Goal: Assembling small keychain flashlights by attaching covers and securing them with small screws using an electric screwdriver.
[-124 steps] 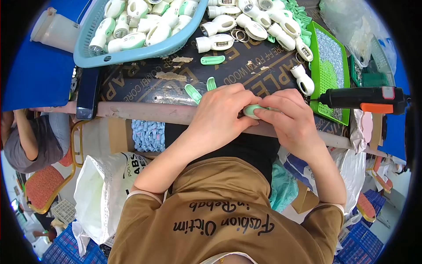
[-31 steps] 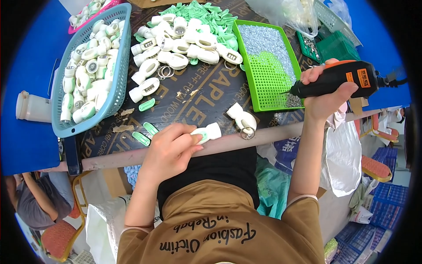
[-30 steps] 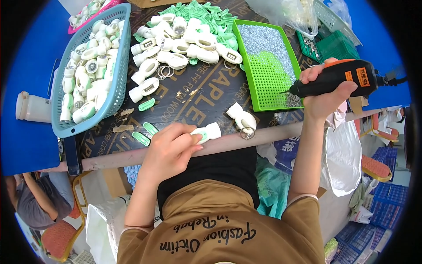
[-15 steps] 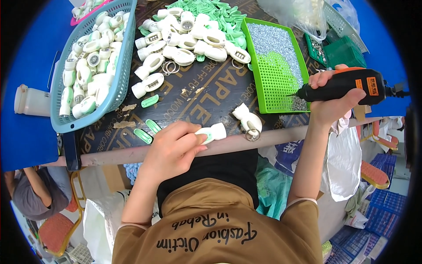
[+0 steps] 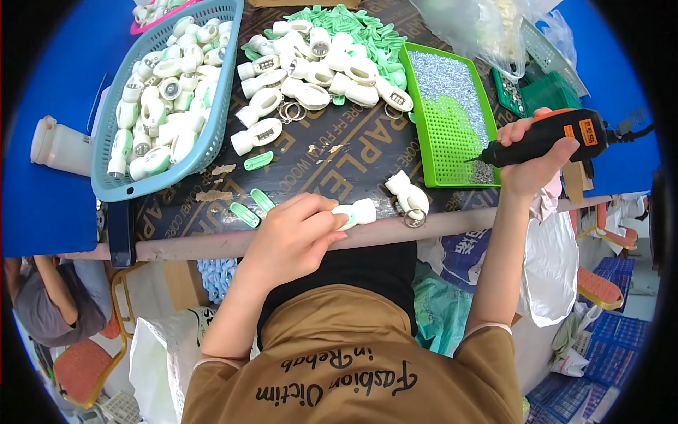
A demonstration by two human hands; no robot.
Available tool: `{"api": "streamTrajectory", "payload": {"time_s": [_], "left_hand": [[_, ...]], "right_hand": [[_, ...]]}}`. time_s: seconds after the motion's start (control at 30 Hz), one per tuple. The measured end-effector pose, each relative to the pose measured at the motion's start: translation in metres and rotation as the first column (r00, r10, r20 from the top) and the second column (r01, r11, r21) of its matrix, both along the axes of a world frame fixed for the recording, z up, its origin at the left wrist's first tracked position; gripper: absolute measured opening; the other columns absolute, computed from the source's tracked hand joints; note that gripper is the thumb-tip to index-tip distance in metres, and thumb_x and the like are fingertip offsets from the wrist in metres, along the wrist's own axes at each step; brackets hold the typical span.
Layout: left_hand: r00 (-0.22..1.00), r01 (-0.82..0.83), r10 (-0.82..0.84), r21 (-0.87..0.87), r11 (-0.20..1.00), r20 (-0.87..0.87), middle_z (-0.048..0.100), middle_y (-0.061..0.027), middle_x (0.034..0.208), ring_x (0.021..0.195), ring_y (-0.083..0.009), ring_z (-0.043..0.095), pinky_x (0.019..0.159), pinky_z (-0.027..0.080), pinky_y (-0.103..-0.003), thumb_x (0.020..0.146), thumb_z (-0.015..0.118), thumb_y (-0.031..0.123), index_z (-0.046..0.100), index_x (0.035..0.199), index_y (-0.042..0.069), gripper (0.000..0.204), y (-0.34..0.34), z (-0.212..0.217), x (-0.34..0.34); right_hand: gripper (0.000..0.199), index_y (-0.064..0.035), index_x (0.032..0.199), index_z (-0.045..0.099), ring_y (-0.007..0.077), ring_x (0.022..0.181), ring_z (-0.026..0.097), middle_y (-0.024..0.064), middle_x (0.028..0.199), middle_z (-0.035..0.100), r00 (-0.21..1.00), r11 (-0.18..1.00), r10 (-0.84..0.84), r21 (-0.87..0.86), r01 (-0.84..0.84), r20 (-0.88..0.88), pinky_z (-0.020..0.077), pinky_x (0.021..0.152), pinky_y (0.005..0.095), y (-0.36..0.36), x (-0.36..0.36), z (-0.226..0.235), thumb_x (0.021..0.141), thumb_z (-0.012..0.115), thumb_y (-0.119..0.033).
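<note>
At the dark table [image 5: 360,169], a white-and-green torch [image 5: 361,212] is being pinched in the fingers of the left hand [image 5: 296,233]. The black screwdriver [image 5: 547,138], untouched earlier, is being gripped in the right hand [image 5: 525,173], tip left of those fingers over the green tray [image 5: 445,134], so just one hand is being used for the torch.

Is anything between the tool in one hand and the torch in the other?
Yes: seen here, another torch lies on the table between the black tool and the held torch, as does a corner of the green tray.
</note>
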State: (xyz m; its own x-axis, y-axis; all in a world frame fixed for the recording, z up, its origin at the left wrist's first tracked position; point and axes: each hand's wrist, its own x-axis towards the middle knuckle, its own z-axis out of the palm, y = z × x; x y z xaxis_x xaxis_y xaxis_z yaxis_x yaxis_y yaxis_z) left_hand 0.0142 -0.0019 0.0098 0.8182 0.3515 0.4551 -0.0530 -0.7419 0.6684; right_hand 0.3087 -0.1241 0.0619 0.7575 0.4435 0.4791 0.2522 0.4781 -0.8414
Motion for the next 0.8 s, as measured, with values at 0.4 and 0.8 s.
{"api": "streamTrajectory", "payload": {"time_s": [0.4, 0.8], "left_hand": [[1.000, -0.003, 0.003, -0.012, 1.000, -0.019, 0.060, -0.0083, 0.083, 0.075, -0.0257, 0.060, 0.062, 0.049, -0.035, 0.068, 0.073, 0.008, 0.063, 0.084, 0.004, 0.019, 0.0015, 0.0004, 0.0018], [0.999, 0.015, -0.016, -0.028, 0.999, -0.040, 0.060, -0.0087, 0.084, 0.076, -0.0262, 0.060, 0.064, 0.049, -0.035, 0.069, 0.074, 0.008, 0.064, 0.084, 0.004, 0.018, 0.0028, -0.0002, 0.0008]], "right_hand": [[0.076, -0.0032, 0.102, 0.047, 0.0192, 0.051, 0.048, 0.0081, 0.059, 0.050, 1.000, 1.000, 0.008, 0.027, -0.008, -0.011, 0.0413, 0.051, 0.0319, -0.0003, 0.0058, 0.0006, 0.077, 0.049, -0.075], [0.077, -0.0034, 0.102, 0.047, 0.0198, 0.051, 0.048, 0.0086, 0.059, 0.050, 0.997, 0.997, 0.077, 0.012, -0.077, -0.032, 0.0407, 0.053, 0.0322, -0.0015, 0.0067, -0.0037, 0.076, 0.049, -0.076]]}}
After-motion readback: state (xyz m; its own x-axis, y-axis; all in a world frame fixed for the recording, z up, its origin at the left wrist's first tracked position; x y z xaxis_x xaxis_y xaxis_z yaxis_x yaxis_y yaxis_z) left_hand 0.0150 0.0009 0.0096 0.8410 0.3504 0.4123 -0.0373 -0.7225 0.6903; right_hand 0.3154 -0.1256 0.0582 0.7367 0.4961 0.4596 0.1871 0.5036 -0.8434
